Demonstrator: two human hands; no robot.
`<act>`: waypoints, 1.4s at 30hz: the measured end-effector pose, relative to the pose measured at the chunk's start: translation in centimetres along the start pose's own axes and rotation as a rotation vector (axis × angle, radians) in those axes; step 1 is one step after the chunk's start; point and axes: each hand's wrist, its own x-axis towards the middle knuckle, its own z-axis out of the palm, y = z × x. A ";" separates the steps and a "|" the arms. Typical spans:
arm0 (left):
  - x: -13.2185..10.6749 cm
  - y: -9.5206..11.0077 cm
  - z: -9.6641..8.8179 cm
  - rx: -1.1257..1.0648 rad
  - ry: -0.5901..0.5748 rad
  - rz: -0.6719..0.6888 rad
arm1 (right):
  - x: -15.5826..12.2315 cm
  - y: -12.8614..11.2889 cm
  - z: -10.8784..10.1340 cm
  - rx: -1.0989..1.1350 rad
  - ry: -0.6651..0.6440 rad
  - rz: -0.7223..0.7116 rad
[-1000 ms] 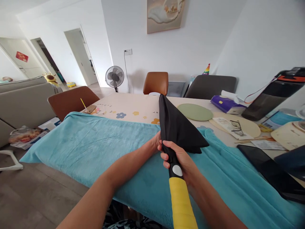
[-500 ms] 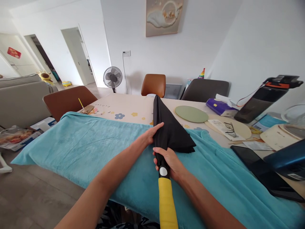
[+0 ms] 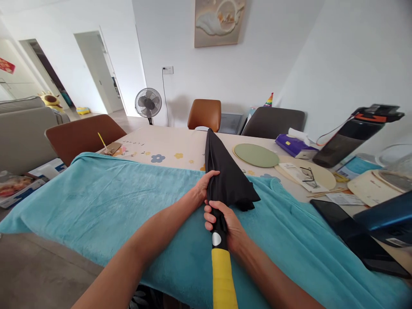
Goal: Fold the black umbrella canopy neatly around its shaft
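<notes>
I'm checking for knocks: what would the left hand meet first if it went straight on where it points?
The black umbrella, which the left hand touches; beyond it perhaps the green mat, though depth is unclear.

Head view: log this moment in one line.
left hand: on black folded fabric umbrella; right hand: gripping above its yellow cylindrical handle; beneath: turquoise plush blanket

White walls, grey floor; brown chair at far side of table, grey sofa left

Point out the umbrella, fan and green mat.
Umbrella (image 3: 229, 178), head view: on the black canopy.
Fan (image 3: 148, 103), head view: on the grille's middle.
Green mat (image 3: 256, 155), head view: on its top face.
</notes>
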 end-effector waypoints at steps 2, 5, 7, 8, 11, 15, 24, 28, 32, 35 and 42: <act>0.4 0.1 0.1 0.058 -0.041 -0.006 | 0.1 -0.3 -0.3 0.024 -0.019 -0.003; 0.7 0.9 0.0 0.325 0.033 0.139 | 0.1 -0.8 -0.6 0.050 -0.029 -0.024; 0.5 1.9 -0.4 0.674 0.293 0.366 | 0.1 -0.8 -0.8 0.036 -0.022 -0.013; 0.3 2.4 -0.6 0.856 0.452 0.489 | 0.2 -0.7 -0.8 0.012 -0.011 -0.001; -0.6 3.8 -0.7 1.173 0.746 0.760 | 0.5 -0.1 -1.0 -0.106 0.033 0.033; -1.6 3.9 1.4 1.299 0.575 1.000 | 0.6 0.4 -0.9 -0.192 0.074 0.020; 1.0 3.1 9.6 2.046 -0.361 0.779 | 0.2 0.3 -0.9 -0.165 0.050 -0.027; 1.8 3.6 11.1 2.222 -0.467 0.585 | 0.1 0.3 -1.1 -0.143 0.017 -0.036; 1.1 4.6 10.2 2.038 -0.360 0.903 | 0.3 0.3 -1.3 -0.121 0.019 -0.027; -1.0 6.1 8.8 1.790 -0.282 1.076 | 0.4 0.4 -1.4 -0.121 0.018 -0.029; -6.3 9.1 2.8 1.383 -0.051 0.987 | 0.0 0.2 -0.8 -0.115 0.046 -0.039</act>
